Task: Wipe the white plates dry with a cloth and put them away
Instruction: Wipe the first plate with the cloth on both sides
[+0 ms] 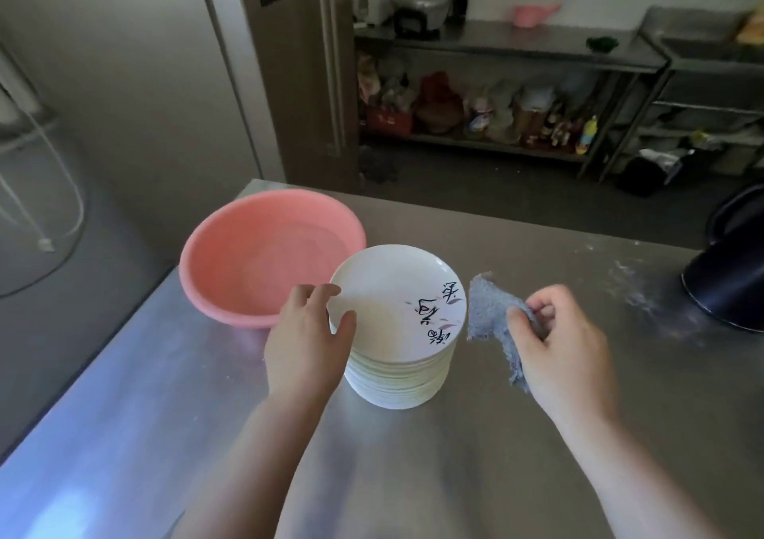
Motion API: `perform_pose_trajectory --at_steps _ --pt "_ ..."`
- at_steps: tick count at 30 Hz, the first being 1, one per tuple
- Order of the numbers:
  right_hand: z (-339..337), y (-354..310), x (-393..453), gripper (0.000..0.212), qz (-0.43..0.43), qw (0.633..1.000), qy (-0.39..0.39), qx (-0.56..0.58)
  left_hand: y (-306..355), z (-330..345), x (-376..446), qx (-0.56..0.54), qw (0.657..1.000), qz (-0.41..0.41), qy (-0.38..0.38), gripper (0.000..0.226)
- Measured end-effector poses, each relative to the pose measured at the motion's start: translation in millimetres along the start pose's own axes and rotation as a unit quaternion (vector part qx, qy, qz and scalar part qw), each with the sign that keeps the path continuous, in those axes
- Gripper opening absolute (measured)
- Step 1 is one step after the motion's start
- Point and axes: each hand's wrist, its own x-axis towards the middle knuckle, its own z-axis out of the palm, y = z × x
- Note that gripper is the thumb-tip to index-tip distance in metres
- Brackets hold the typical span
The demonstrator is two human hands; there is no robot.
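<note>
My left hand (308, 340) grips the near-left rim of the top plate (397, 303) on the stack (399, 381) at mid-table, my right hand (564, 344) pinches the cloth (490, 311) just right of it, so wiping has barely begun, I judge.

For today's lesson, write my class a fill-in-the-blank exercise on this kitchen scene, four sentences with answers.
1. The right hand holds a grey ____.
2. The left hand grips the top plate of a ____ of white plates.
3. The basin left of the plates is ____ in colour.
4. Everything rests on a ____ table.

Missing words: cloth; stack; pink; metal
</note>
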Motion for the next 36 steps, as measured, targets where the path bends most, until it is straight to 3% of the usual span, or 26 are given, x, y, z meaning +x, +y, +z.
perform_pose_trajectory --at_steps 7,14,22,27,32,36 --pt "9.7 -9.4 3.4 0.014 0.001 1.000 0.013 0.007 -7.7 4.6 7.1 -0.026 0.996 -0.079 -0.037 0.036" --pt "22.5 -17.1 -0.7 0.015 -0.019 1.000 -0.008 -0.002 -4.6 7.6 8.1 -0.064 0.993 -0.094 -0.019 0.030" --pt "25.4 -27.6 -10.0 0.013 -0.039 0.999 -0.029 0.010 11.9 1.5 6.0 -0.208 0.971 -0.114 0.020 0.025" --pt "21.4 -30.9 -15.1 0.012 -0.051 0.998 -0.030 0.014 19.2 3.6 0.5 -0.344 0.926 -0.155 0.023 0.019" --pt "0.5 -22.5 -21.3 0.014 -0.042 0.999 0.001 0.008 30.6 5.5 -4.3 -0.490 0.842 -0.221 0.045 0.023" --pt "-34.3 1.3 -29.7 0.014 -0.013 0.998 0.050 0.022 59.5 11.0 -20.2 -0.524 0.827 -0.200 0.017 0.029"
